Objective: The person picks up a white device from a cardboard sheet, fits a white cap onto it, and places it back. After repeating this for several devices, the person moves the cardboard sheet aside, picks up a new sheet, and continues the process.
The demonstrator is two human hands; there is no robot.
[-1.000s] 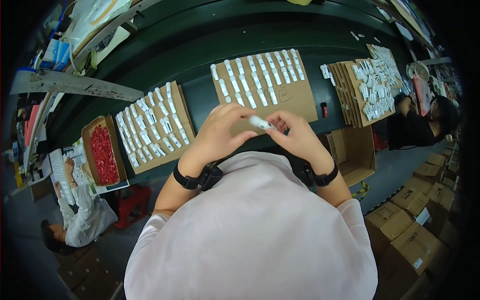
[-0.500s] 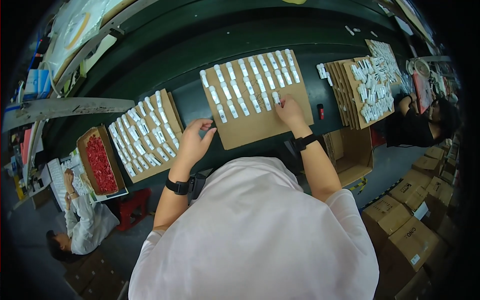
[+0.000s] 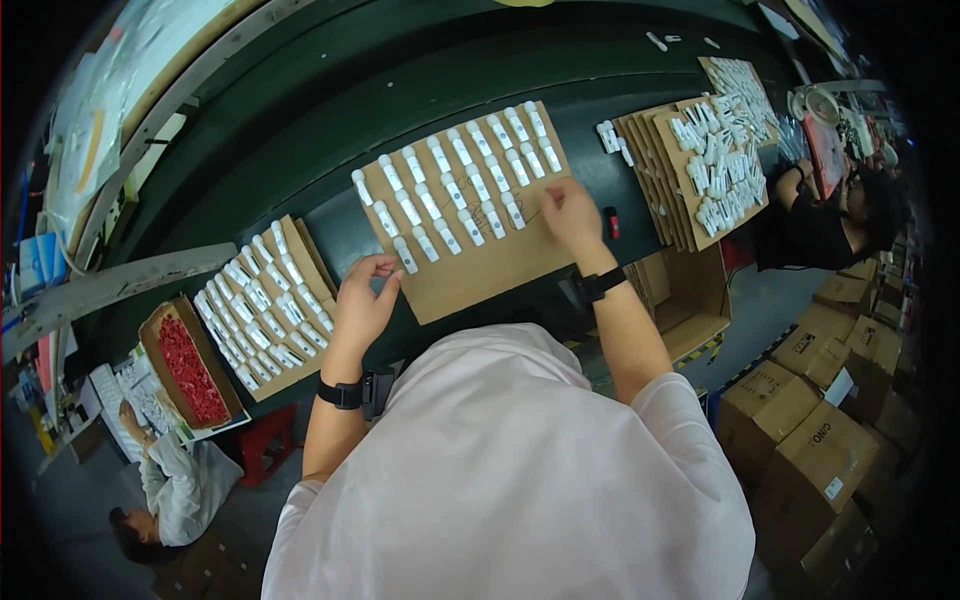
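A cardboard sheet [image 3: 480,290] lies in front of me with rows of small white stick-like pieces [image 3: 447,236], each with a rounded end. Over its right part is my right hand [image 3: 574,218], fingers bent and closed together just right of the nearest row's last piece. What the fingertips hold, if anything, is too small to make out. By the sheet's left edge hovers my left hand [image 3: 364,300], fingers curved and thumb apart, with nothing visible between them. Each wrist has a black band.
At left is another cardboard sheet [image 3: 318,278] of white pieces, beside a box of small red parts [image 3: 190,372]. A small red-and-black object [image 3: 612,222] lies right of my sheet, near stacked boards [image 3: 655,185] heaped with white pieces. One person sits at lower left, another at right.
The view has shifted, moving the scene left. My right hand has come away from the white piece it was touching, which now lies last in the nearest row. My left hand stays by the sheet's left edge.
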